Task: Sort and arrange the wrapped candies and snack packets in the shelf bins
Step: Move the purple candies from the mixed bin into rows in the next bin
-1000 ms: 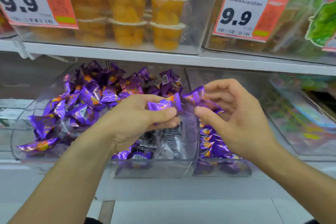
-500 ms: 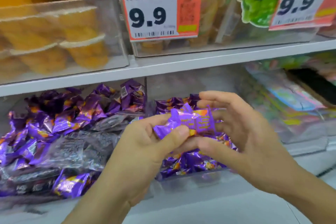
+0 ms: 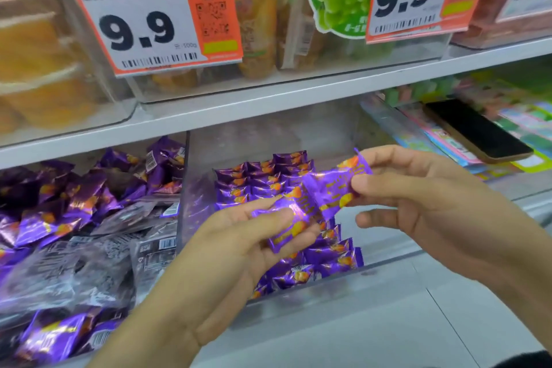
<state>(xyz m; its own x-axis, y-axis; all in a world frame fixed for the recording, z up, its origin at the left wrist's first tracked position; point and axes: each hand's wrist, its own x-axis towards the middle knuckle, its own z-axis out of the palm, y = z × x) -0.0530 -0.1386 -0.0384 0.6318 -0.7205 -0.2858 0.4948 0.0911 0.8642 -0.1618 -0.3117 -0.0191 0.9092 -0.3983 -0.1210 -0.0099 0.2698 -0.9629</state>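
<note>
Head view: a person stands at a shop shelf with both hands up in front of two clear bins.
Left hand: the left hand [image 3: 239, 242] has its thumb and fingers curled round a purple candy [image 3: 291, 225], so it is gripping it.
Right hand: the right hand [image 3: 418, 203] pinches a second candy [image 3: 337, 185] between its thumb and first finger. Its other fingers are loose.
Where the candies are: both are in the air, just above the neat bin [image 3: 298, 279], and their ends touch or overlap.
Neat bin: small purple candies lie here in tidy rows [image 3: 260, 179]. The right part of this bin is bare.
Messy bin: the bin on the left holds a loose heap of purple candies [image 3: 74, 203] mixed with see-through dark packets [image 3: 89, 254].
Slip risk: the wrappers look shiny and smooth. I think one could slide out of a light pinch and drop onto the floor.
Row risk: if a hand comes down too fast, I think it could knock the tidy rows crooked.
Mix-up risk: the heap and the rows look alike, so a candy could land in the wrong bin or face the wrong way.
Nearby: a dark phone [image 3: 478, 131] lies on bright packs to the right, well apart from the hands.
Above: orange price tags [image 3: 152, 15] hang on the upper shelf.
</note>
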